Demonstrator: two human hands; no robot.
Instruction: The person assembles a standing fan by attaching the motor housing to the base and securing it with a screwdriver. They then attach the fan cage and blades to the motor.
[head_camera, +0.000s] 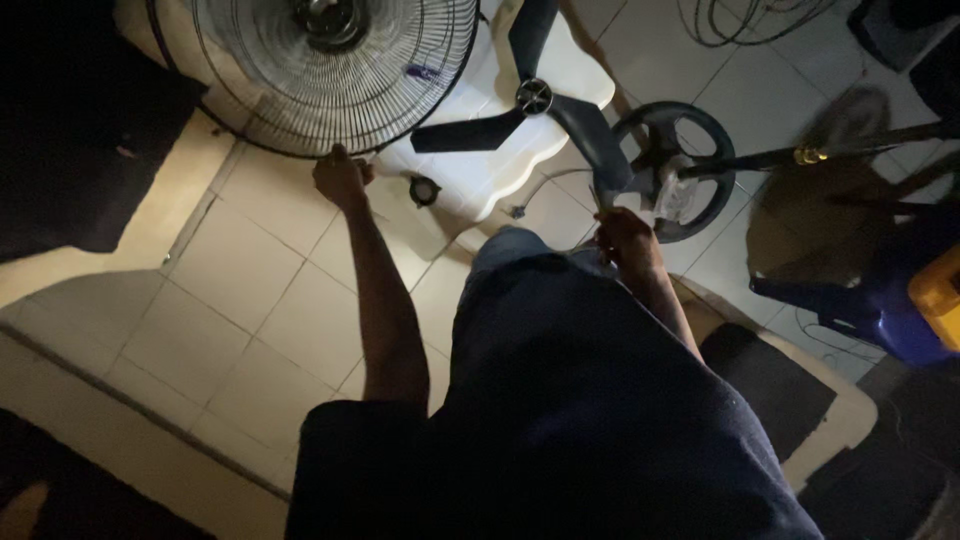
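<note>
My left hand (340, 178) grips the lower rim of a round black wire fan guard (330, 75) that stands tilted on the tiled floor. My right hand (625, 238) is closed around something thin, perhaps a small tool or a wire, next to a dark round fan motor housing (668, 170). A three-blade dark fan propeller (535, 105) lies on a white plastic stool seat (500, 160) between my hands. A small black round cap (424, 190) sits on the floor beside the stool.
A dark pole with a brass fitting (805, 156) runs right from the motor housing. A blue plastic stool (880, 310) and a yellow object (940, 290) stand at right. Cables (740, 20) coil at the top. Dark mats lie at left and lower right.
</note>
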